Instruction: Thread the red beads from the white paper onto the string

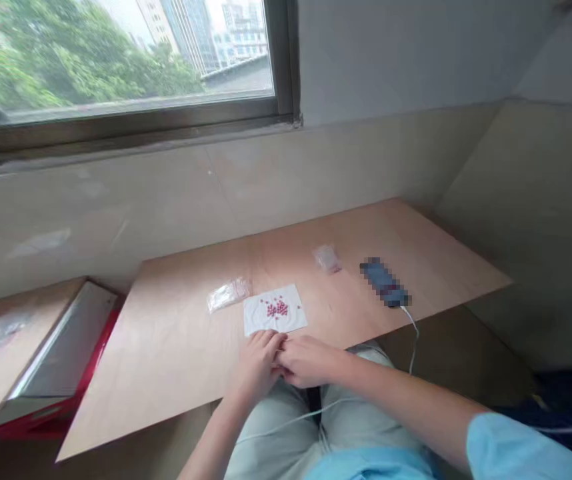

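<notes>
My left hand [259, 363] and my right hand [306, 360] rest together at the near edge of a wooden board [176, 347], fingertips meeting just below a white sheet [275, 311]. Both hands have their fingers curled and pressed together; whatever sits between them is too small to make out. A cluster of several small red beads [277, 308] lies in the middle of the white sheet, a little beyond my fingertips. Neither hand touches the beads.
A clear plastic bag [229, 293] lies left of the sheet and a smaller one [327, 258] behind it on the right. A phone [384, 283] with a white cable [413, 333] lies to the right. A red-edged box [61, 360] stands beside the board's left edge, below a window [116, 60].
</notes>
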`<state>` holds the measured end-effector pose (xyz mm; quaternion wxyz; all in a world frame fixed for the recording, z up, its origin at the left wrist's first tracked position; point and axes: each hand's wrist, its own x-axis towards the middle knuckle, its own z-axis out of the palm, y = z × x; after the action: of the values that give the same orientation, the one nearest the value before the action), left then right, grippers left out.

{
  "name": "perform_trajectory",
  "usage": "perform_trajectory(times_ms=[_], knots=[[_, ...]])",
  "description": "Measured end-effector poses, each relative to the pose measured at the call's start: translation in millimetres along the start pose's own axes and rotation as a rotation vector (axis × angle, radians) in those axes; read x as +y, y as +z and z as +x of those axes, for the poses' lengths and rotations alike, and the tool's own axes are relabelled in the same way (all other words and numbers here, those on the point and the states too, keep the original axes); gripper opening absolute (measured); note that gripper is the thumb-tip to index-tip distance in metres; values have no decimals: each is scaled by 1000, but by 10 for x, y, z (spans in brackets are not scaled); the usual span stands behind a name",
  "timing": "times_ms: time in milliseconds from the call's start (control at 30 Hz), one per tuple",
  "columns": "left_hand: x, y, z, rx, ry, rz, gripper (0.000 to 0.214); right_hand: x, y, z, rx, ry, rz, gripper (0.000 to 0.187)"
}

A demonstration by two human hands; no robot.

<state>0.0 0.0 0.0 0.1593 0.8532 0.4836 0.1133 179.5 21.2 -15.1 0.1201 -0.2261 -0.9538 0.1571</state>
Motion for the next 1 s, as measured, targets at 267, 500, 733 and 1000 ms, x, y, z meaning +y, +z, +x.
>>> perform_trajectory(times_ms=[267,500,733,1000], knots=[[-20,-72,134,-27,-63,34,26,64,-99,-12,37,23,54,20],[-256,-55,113,77,-113,54,13,79,-194,-81,132,21,211,39],[-476,49,58,267,-199,-64,3,542,-87,-96,387,283,211,31],[-458,287,12,371,-249,-407,6,886,235,-59,407,582,109,14]])
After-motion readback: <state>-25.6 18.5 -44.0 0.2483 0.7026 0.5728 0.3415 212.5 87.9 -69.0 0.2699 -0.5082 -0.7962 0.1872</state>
